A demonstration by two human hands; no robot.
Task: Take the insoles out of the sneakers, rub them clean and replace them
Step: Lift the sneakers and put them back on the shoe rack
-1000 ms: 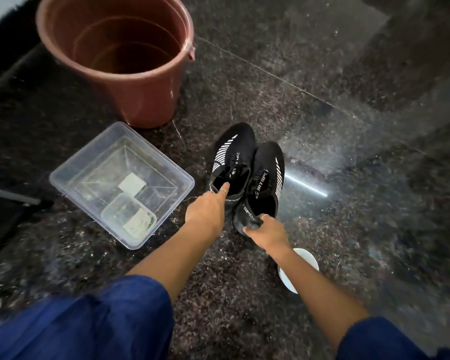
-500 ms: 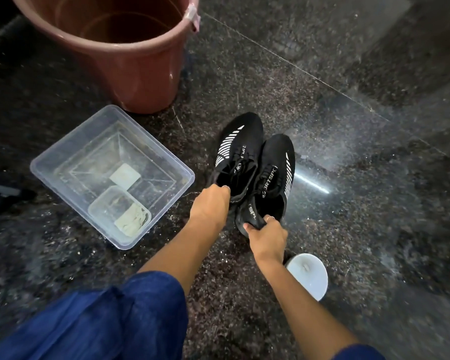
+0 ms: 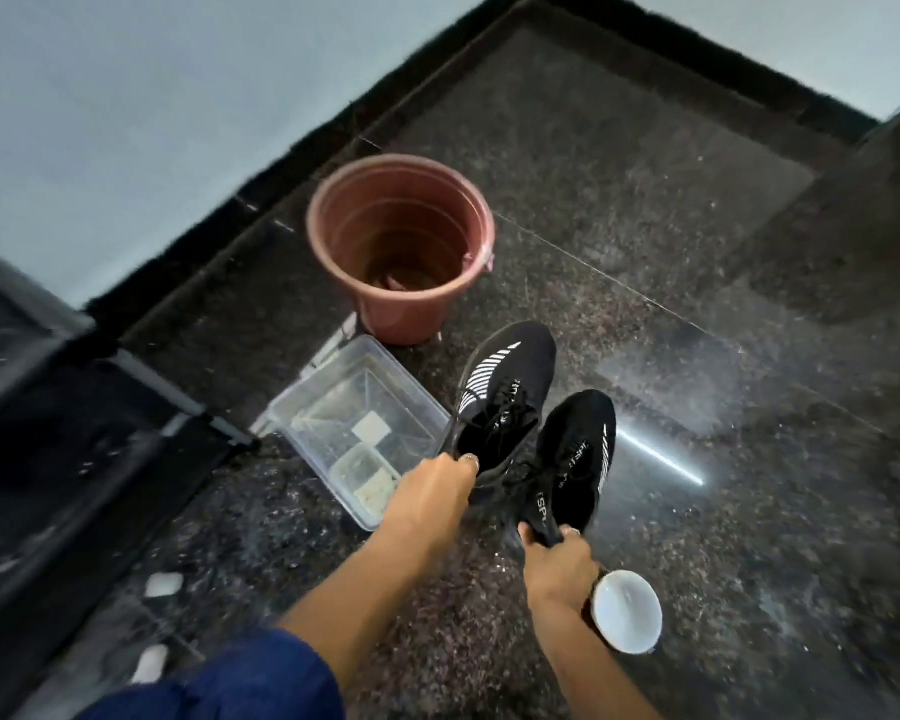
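Both bare forearms reach forward and down from the bottom of the view over a dark speckled stone floor. The left hand is curled over the heel collar of the left sneaker, its fingers clamped on the rim of the opening. That shoe points its toe toward 1 o'clock, white stripes along its side. The right hand sits lower and nearer the body, at about 4 o'clock from the left hand, fingers pinched tight on the heel end of the right sneaker, which also points toward 1 o'clock. The two shoes lie side by side with loose laces between them; whether they rest on the floor or are lifted off it cannot be told. The insoles are not visible; the openings look dark.

At 9 o'clock from the left sneaker, just beside it, stands a clear plastic tub holding a smaller clear container and a pale square piece. At 11 o'clock from the shoes a reddish-brown bucket stands upright, touching or nearly touching the tub's far corner. A white bowl sits at the right wrist, at 5 o'clock from the right sneaker. Open floor stretches toward 1 to 3 o'clock; a dark skirting edge and pale wall close off the 10 to 12 o'clock side.
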